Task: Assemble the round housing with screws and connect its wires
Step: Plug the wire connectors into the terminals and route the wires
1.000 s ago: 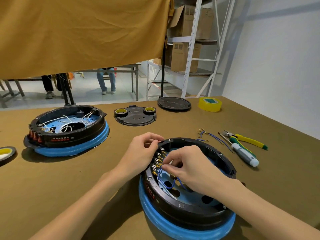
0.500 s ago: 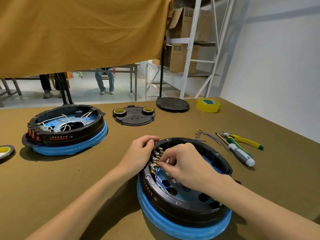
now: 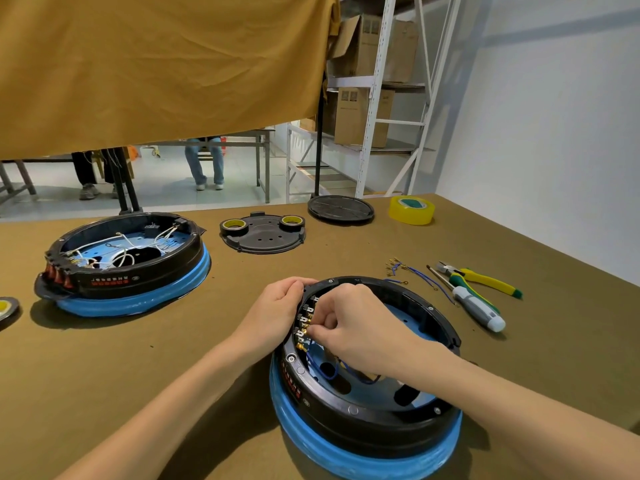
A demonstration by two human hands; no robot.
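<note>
Bright, soft shadows, edges bowed, perhaps slightly blurred.

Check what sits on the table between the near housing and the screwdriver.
In the head view, loose blue wires with gold terminals lie between the near housing and the screwdriver; otherwise bare table.

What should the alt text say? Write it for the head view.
A person's left hand grips the rim of a round black housing while the right hand pinches at brass terminals inside it. A screwdriver lies to the right.
</note>
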